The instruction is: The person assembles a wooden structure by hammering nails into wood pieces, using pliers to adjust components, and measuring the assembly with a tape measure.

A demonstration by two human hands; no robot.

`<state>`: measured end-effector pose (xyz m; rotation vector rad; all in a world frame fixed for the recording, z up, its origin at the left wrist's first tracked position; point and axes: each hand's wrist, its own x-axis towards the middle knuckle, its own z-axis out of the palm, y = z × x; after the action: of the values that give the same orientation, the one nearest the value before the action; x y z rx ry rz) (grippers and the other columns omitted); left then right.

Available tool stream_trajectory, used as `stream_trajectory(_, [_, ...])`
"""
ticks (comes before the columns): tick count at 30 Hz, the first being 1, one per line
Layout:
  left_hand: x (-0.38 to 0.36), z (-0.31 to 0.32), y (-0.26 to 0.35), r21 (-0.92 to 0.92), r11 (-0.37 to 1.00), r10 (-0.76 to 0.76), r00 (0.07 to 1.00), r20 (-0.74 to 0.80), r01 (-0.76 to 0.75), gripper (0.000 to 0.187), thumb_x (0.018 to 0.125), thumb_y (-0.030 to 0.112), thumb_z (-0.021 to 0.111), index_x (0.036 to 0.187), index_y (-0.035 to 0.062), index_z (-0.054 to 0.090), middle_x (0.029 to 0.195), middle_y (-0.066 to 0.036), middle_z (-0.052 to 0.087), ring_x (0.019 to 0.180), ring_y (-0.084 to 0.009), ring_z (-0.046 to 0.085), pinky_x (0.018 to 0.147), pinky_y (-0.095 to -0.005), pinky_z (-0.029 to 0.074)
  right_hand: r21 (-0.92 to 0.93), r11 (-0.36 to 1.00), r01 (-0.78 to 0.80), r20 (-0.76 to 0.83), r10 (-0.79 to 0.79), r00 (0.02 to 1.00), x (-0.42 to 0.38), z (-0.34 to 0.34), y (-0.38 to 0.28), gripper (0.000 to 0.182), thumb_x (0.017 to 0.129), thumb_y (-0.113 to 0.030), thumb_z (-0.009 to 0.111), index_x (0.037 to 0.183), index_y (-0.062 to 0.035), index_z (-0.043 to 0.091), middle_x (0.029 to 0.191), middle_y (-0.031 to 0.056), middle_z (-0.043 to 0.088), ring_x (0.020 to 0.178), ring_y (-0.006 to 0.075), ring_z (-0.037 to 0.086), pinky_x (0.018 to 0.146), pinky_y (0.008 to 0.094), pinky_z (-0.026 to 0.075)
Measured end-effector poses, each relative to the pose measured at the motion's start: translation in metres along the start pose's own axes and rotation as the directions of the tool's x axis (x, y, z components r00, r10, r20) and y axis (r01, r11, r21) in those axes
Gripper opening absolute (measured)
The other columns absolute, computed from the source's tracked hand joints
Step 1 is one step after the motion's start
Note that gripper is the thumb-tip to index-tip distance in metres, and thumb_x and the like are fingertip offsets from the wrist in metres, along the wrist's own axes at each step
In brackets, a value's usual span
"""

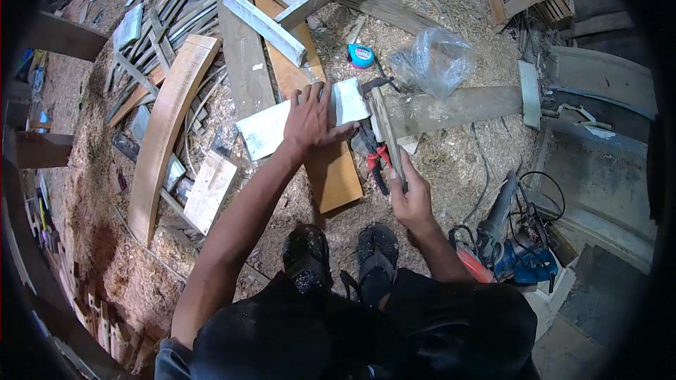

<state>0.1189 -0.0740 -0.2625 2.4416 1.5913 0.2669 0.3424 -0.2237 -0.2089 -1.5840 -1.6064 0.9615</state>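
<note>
A short white-painted board [264, 130] lies across an orange-brown plank [334, 181]. My left hand [308, 114] rests flat on the board, its fingers spread toward the far edge and its thumb out to the right. Wrapped round the wooden handle of a hammer [386, 123] is my right hand [413, 197]. The hammer's dark metal head is up by the board's right end. Between the board and my right hand lie pliers [374, 158] with red and black grips, their jaws partly hidden.
Beyond the board are a turquoise tape measure [360, 56], a clear plastic bag [440, 62] and a white-edged wooden frame [282, 24]. A curved plank [169, 134] and scrap strips lie left. Corded power tools [517, 250] sit at right. Wood shavings cover the ground.
</note>
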Motion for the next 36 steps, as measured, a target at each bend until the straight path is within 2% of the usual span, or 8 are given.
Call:
stream_trajectory(4, [0.0, 0.003, 0.0, 0.005, 1.0, -0.006, 0.999, -0.042, 0.006, 0.112, 0.076, 0.082, 0.053, 0.146, -0.0034, 0.037, 0.128, -0.02, 0.051, 0.122, -0.0325, 0.047, 0.104, -0.0476, 0.031, -0.149, 0.96, 0.239, -0.025, -0.245, 0.969, 0.014, -0.007, -0.01, 0.052, 0.095, -0.003, 0.049, 0.144, 0.0097, 0.039, 0.094, 0.0238, 0.062, 0.079, 0.0257, 0.063, 0.074, 0.0334, 0.05])
stream_trajectory(11, [0.0, 0.001, 0.0, 0.017, 1.0, -0.001, 1.0, 0.025, 0.001, 0.108, 0.075, 0.08, 0.057, 0.144, -0.0023, 0.04, 0.129, -0.02, 0.051, 0.123, -0.0328, 0.047, 0.103, -0.0466, 0.033, -0.292, 0.955, 0.048, 0.11, -0.016, 0.994, 0.012, -0.025, -0.032, 0.053, 0.094, -0.001, 0.049, 0.146, 0.0059, 0.039, 0.084, 0.0207, 0.06, 0.073, 0.0272, 0.061, 0.069, 0.0365, 0.05])
stream_trajectory(13, [0.001, 0.002, 0.001, 0.005, 1.0, 0.016, 1.0, 0.02, -0.017, 0.108, 0.074, 0.081, 0.058, 0.142, -0.0018, 0.041, 0.129, -0.02, 0.05, 0.123, -0.035, 0.046, 0.104, -0.0465, 0.033, -0.21, 0.977, 0.026, 0.064, -0.012, 0.998, 0.017, -0.038, -0.047, 0.056, 0.093, 0.0, 0.051, 0.147, 0.0048, 0.038, 0.089, 0.0257, 0.062, 0.077, 0.0375, 0.065, 0.071, 0.0406, 0.051])
stream_trajectory(18, [-0.001, 0.009, -0.002, 0.017, 1.0, -0.021, 0.997, -0.078, 0.022, 0.104, 0.072, 0.077, 0.063, 0.141, 0.0012, 0.045, 0.129, -0.018, 0.05, 0.123, -0.0335, 0.045, 0.102, -0.0456, 0.035, -0.146, 0.98, 0.135, -0.074, -0.146, 0.986, 0.033, -0.039, -0.062, 0.052, 0.095, -0.002, 0.052, 0.144, 0.0072, 0.041, 0.106, 0.0298, 0.065, 0.093, 0.0336, 0.07, 0.079, 0.0391, 0.053])
stream_trajectory(21, [-0.003, 0.012, -0.007, 0.01, 0.998, -0.058, 0.99, -0.125, 0.06, 0.101, 0.071, 0.074, 0.065, 0.138, 0.0009, 0.048, 0.127, -0.016, 0.051, 0.119, -0.032, 0.046, 0.1, -0.0452, 0.035, -0.095, 0.993, 0.065, -0.021, -0.068, 0.997, 0.023, -0.024, -0.034, 0.051, 0.097, -0.006, 0.052, 0.146, 0.0036, 0.042, 0.114, 0.0266, 0.068, 0.096, 0.0183, 0.067, 0.08, 0.0307, 0.052])
stream_trajectory(25, [-0.012, 0.004, -0.012, -0.012, 0.998, -0.07, 0.991, -0.114, 0.069, 0.1, 0.068, 0.071, 0.07, 0.138, 0.003, 0.048, 0.122, -0.015, 0.051, 0.116, -0.0314, 0.046, 0.1, -0.0454, 0.034, -0.055, 0.998, 0.044, 0.074, -0.04, 0.996, 0.011, -0.016, -0.029, 0.05, 0.096, -0.006, 0.052, 0.142, 0.0112, 0.04, 0.124, 0.0368, 0.058, 0.12, 0.0418, 0.06, 0.096, 0.0397, 0.049])
stream_trajectory(29, [-0.01, 0.004, -0.023, 0.029, 0.999, -0.011, 0.996, -0.088, 0.014, 0.104, 0.065, 0.072, 0.071, 0.142, 0.0065, 0.047, 0.122, -0.015, 0.05, 0.118, -0.0315, 0.045, 0.1, -0.0459, 0.034, -0.09, 0.996, -0.013, 0.166, 0.027, 0.986, 0.017, -0.02, -0.036, 0.05, 0.095, -0.005, 0.051, 0.142, 0.0106, 0.04, 0.123, 0.037, 0.058, 0.12, 0.0439, 0.059, 0.095, 0.0404, 0.05])
stream_trajectory(36, [-0.008, 0.002, -0.022, 0.043, 0.998, -0.034, 0.999, -0.026, 0.035, 0.105, 0.067, 0.074, 0.069, 0.144, 0.0069, 0.046, 0.127, -0.014, 0.049, 0.12, -0.0316, 0.044, 0.101, -0.046, 0.034, -0.217, 0.966, 0.138, 0.059, -0.128, 0.99, 0.047, -0.029, -0.045, 0.05, 0.094, -0.003, 0.05, 0.143, 0.0006, 0.046, 0.081, 0.026, 0.064, 0.065, 0.028, 0.064, 0.066, 0.0385, 0.051])
